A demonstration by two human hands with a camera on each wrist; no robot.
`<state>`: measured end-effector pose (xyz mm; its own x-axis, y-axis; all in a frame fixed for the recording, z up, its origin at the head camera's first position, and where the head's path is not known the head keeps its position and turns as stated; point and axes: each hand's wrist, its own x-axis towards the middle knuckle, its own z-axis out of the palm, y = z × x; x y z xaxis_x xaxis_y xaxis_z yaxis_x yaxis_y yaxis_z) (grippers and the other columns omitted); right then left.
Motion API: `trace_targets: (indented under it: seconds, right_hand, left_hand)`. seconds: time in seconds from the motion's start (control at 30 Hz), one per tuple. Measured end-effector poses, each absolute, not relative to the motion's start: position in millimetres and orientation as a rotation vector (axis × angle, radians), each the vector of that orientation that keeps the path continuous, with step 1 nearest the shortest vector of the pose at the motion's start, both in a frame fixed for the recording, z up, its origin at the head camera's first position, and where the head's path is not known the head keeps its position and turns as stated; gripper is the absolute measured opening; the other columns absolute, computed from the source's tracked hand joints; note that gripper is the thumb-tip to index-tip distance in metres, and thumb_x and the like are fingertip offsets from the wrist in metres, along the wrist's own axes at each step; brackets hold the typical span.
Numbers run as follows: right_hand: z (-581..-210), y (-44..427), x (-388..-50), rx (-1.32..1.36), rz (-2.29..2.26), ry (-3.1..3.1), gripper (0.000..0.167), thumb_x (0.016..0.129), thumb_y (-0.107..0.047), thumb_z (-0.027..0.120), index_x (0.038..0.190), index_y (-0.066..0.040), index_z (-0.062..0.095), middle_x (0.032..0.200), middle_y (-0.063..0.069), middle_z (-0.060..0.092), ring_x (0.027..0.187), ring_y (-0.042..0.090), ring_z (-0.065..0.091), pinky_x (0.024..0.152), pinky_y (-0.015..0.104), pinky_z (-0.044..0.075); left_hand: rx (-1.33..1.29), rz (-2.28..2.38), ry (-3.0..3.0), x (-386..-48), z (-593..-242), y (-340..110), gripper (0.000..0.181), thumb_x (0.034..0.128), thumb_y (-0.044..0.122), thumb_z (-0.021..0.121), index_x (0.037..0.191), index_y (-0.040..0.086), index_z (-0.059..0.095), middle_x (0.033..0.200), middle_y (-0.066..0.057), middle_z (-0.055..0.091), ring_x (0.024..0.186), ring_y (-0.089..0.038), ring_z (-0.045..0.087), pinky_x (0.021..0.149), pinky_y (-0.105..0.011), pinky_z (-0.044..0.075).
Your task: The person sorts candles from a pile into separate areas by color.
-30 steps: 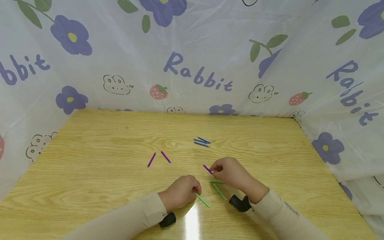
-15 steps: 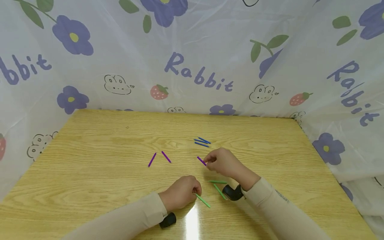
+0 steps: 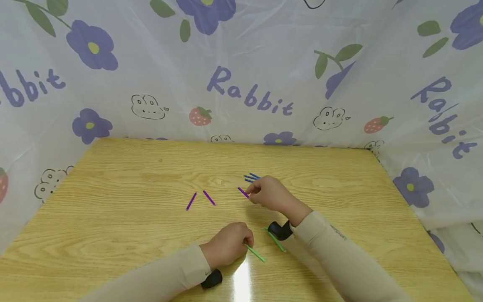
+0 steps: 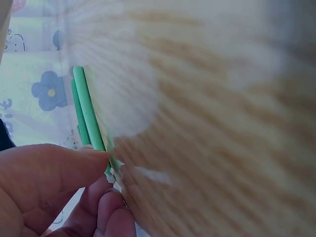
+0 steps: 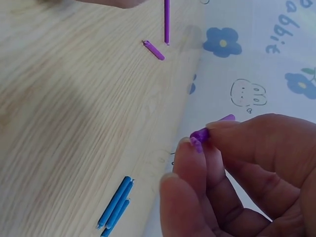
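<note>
A slim green candle [image 3: 256, 253] is pinched between the thumb and fingers of my left hand [image 3: 230, 244], low over the table; in the left wrist view this green candle [image 4: 88, 106] slants up past the thumb. My right hand [image 3: 271, 195] holds a purple candle [image 3: 242, 191] by thumb and fingertips, its wick end [image 5: 197, 141] showing in the right wrist view. Two purple candles [image 3: 209, 197] lie apart to the left. Just behind the right hand lie three blue candles [image 3: 250, 178], partly covered. A green candle [image 3: 277, 242] rests beneath the right wrist, another mostly hidden there.
Wood-grain table [image 3: 124, 176] spreads around the hands. A white curtain [image 3: 241, 54] printed with flowers and rabbits hangs along its back and sides. Black wrist mounts [image 3: 280, 230] stick out below both cuffs.
My right hand has moved up and to the left with the purple candle, away from the green candles and toward the blue ones. The left hand has stayed nearly still.
</note>
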<state>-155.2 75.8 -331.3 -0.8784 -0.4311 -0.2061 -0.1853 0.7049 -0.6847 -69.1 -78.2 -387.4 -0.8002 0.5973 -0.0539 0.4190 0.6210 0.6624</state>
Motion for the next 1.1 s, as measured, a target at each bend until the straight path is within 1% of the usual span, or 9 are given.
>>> trace_targets:
  seconds: [0.07,0.23,0.3,0.5,0.63,0.77,0.83,1.1]
  right_hand:
    - [-330.3,72.5,-157.6,-0.474,-0.98,2.554,0.019,0.088,-0.005,0.063,0.105,-0.004,0.073,0.092,0.004,0.07,0.073,0.019,0.063,0.062,0.026,0.05]
    - [-329.9,64.1,-165.3,-0.449,-1.009,2.518,0.021,0.089,-0.005,0.063,0.107,-0.005,0.072,0.094,0.005,0.07,0.081,0.026,0.064,0.062,0.026,0.05]
    - [-331.0,61.6,-168.9,-0.437,-1.02,2.512,0.021,0.089,-0.005,0.063,0.108,-0.004,0.072,0.093,0.005,0.07,0.08,0.026,0.064,0.062,0.027,0.05]
    - [-335.7,55.1,-177.7,-0.421,-1.044,2.51,0.021,0.088,-0.005,0.063,0.107,-0.004,0.072,0.089,0.006,0.07,0.072,0.019,0.062,0.064,0.03,0.052]
    - [-337.8,49.9,-182.2,-0.402,-1.06,2.488,0.021,0.089,-0.006,0.063,0.107,-0.003,0.072,0.09,0.008,0.071,0.076,0.018,0.063,0.066,0.031,0.054]
    - [-339.4,43.8,-185.8,-0.38,-1.078,2.462,0.022,0.089,-0.005,0.062,0.109,-0.002,0.071,0.089,0.007,0.07,0.079,0.016,0.063,0.068,0.03,0.054]
    - [-339.9,40.7,-187.1,-0.369,-1.092,2.447,0.022,0.089,-0.005,0.063,0.109,-0.001,0.071,0.088,0.007,0.07,0.079,0.018,0.063,0.069,0.032,0.054]
    - [-344.2,25.2,-192.3,-0.337,-1.117,2.427,0.018,0.089,-0.005,0.065,0.105,-0.002,0.072,0.079,0.004,0.067,0.071,0.014,0.059,0.066,0.031,0.054]
  left_hand:
    - [0.828,0.945,2.579,-69.5,-387.5,-78.0,0.021,0.0722,-0.014,0.062,0.074,0.006,0.067,0.075,0.002,0.054,0.069,-0.007,0.045,0.064,-0.022,0.042]
    - [0.825,0.94,2.577,-70.4,-388.3,-78.5,0.021,0.0732,-0.014,0.063,0.074,0.007,0.067,0.075,0.003,0.054,0.068,-0.005,0.046,0.064,-0.021,0.043]
    - [0.824,0.939,2.575,-70.3,-388.2,-78.7,0.021,0.0734,-0.014,0.063,0.075,0.007,0.067,0.075,0.003,0.054,0.069,-0.005,0.046,0.064,-0.021,0.043]
    - [0.848,0.935,2.579,-69.7,-387.5,-78.7,0.021,0.0725,-0.014,0.065,0.075,0.007,0.067,0.075,0.002,0.055,0.07,-0.007,0.048,0.065,-0.022,0.043]
    - [0.848,0.926,2.579,-69.8,-386.6,-78.8,0.021,0.0737,-0.013,0.065,0.075,0.007,0.067,0.075,0.002,0.055,0.07,-0.006,0.048,0.065,-0.022,0.043]
    - [0.852,0.914,2.582,-70.1,-386.1,-78.6,0.021,0.0744,-0.013,0.065,0.075,0.008,0.067,0.075,0.002,0.055,0.07,-0.007,0.048,0.066,-0.022,0.044]
    - [0.853,0.905,2.585,-70.2,-385.8,-78.2,0.02,0.0745,-0.012,0.065,0.075,0.008,0.068,0.075,0.002,0.055,0.071,-0.007,0.049,0.066,-0.022,0.044]
    - [0.881,0.913,2.594,-70.3,-386.9,-78.8,0.02,0.0738,-0.013,0.064,0.075,0.007,0.068,0.077,0.002,0.056,0.072,-0.009,0.053,0.067,-0.022,0.046]
